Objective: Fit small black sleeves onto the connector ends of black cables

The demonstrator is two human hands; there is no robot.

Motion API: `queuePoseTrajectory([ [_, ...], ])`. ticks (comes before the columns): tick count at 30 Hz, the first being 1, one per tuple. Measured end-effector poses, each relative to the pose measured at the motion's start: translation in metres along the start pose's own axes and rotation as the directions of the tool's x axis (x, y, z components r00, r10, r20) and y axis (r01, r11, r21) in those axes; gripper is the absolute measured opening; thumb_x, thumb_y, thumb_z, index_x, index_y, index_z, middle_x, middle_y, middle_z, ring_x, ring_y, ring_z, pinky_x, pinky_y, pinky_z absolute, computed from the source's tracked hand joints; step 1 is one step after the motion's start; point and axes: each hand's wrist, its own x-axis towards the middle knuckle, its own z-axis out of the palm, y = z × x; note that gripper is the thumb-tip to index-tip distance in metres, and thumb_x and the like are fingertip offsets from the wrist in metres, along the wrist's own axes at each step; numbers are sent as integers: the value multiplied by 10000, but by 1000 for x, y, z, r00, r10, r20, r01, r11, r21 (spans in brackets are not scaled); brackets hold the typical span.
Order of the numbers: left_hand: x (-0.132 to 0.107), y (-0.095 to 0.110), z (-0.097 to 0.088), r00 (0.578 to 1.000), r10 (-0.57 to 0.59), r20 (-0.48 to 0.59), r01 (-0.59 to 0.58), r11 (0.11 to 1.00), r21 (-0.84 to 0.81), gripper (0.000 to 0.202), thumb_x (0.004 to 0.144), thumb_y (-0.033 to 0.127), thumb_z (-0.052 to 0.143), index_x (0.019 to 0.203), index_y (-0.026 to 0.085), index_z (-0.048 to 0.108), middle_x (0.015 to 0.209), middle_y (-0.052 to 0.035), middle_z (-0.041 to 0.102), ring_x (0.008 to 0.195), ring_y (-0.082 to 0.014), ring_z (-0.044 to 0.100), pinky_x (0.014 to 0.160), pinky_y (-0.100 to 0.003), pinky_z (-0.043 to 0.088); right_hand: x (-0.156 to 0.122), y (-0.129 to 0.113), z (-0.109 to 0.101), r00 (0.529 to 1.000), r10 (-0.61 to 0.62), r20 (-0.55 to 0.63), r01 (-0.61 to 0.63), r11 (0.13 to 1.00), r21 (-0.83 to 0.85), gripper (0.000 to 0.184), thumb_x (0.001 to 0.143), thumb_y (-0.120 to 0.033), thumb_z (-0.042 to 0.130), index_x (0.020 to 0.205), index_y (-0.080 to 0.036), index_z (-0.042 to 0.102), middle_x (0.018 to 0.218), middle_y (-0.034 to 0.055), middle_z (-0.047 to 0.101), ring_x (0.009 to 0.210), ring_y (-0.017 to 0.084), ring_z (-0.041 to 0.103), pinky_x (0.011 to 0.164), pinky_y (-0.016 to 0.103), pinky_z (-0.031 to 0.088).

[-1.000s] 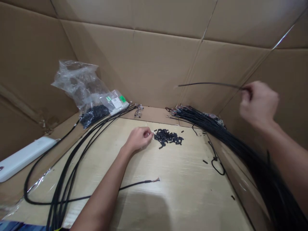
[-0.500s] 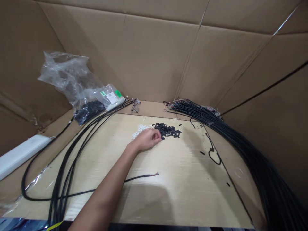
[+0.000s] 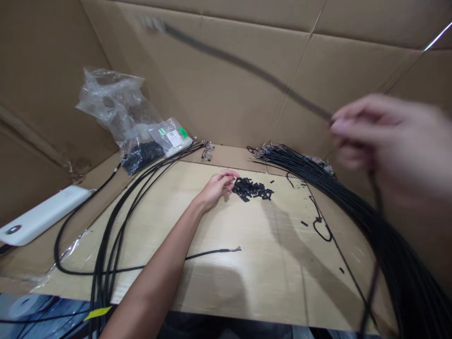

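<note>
Cable-picking step, I judge: right hand (image 3: 384, 141), above-right of the heap of short black plastic tubes (image 3: 253, 190), is pinched on a thin black cable (image 3: 247, 66); left hand (image 3: 217, 186), fingers loosely apart and empty, rests just left of the heap; next calls for a fine pinch on one tube

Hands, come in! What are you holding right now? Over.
Left hand loose at the black tube pile. Right hand pinching one black cable, raised, blurred. Cable bundle lies below it, along the right wall.
</note>
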Motion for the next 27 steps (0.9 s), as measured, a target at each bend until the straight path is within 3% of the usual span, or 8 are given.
queuePoseTrajectory([
  [5, 0, 4, 6, 999, -46, -5, 45, 993, -111, 119, 850, 237, 625, 911, 162, 694, 654, 65, 359, 552, -99, 329, 514, -191, 338, -77, 69, 103, 972, 202, 123, -214, 973, 91, 437, 811, -578, 867, 991, -249, 643, 724, -57, 529, 542, 112, 364, 512, 280, 253],
  [7, -1, 4, 9, 998, -61, -3, 60, 990, -128, 156, 836, 241, 643, 920, 141, 728, 648, 55, 383, 559, -105, 340, 516, -200, 340, -86, 108, 122, 989, 144, 40, -144, 990, -9, 434, 849, -645, 796, 981, -258, 650, 718, -37, 557, 560, 152, 432, 519, 298, 321],
  [10, -1, 3, 12, 998, -64, 2, 64, 987, -147, 215, 794, 248, 709, 958, 121, 765, 640, 49, 410, 561, -105, 358, 529, -211, 349, -77, 147, 119, 987, -155, -49, 132, 939, -316, 314, 1025, -566, 618, 1029, -259, 686, 900, 62, 744, 824, 257, 686, 760, 377, 524],
  [13, -1, 5, 13, 999, -25, -33, 19, 986, -164, 251, 794, 290, 781, 994, 139, 775, 661, 52, 415, 574, -99, 367, 540, -198, 327, -59, 161, 106, 942, -335, 31, 298, 787, -540, 283, 1109, -459, 495, 1077, -256, 690, 989, 107, 809, 889, 296, 748, 814, 401, 548],
  [18, -6, 12, 8, 995, 26, -97, -41, 988, -150, 235, 808, 299, 801, 1002, 166, 806, 668, 50, 412, 581, -96, 382, 528, -181, 293, -40, 164, 102, 888, -426, 174, 424, 610, -669, 298, 1164, -371, 435, 1147, -250, 707, 1084, 124, 846, 898, 301, 781, 779, 383, 530],
  [22, -11, 17, 6, 999, 27, -31, -32, 983, -182, 351, 781, 245, 797, 1116, 163, 859, 749, 5, 544, 641, -116, 514, 572, -198, 425, -35, 173, 104, 864, -449, 227, 463, 531, -709, 323, 1172, -311, 407, 1099, -252, 716, 1008, 106, 831, 841, 289, 749, 735, 376, 479],
  [24, -10, 17, 8, 998, 20, -56, -33, 970, -241, 237, 883, 337, 813, 1009, 140, 855, 756, -2, 534, 636, -111, 499, 570, -204, 457, -35, 178, 105, 853, -467, 235, 475, 504, -721, 332, 1167, -288, 404, 1060, -249, 716, 975, 105, 821, 819, 280, 735, 719, 375, 459],
  [27, -5, 19, 10, 984, -35, -176, -25, 945, -325, 489, 1073, 520, 727, 756, 148, 740, 714, -1, 497, 590, -104, 463, 546, -203, 470, -41, 180, 107, 833, -507, 222, 485, 475, -735, 325, 1179, -288, 417, 1079, -230, 721, 1015, 121, 827, 880, 271, 753, 754, 365, 477],
])
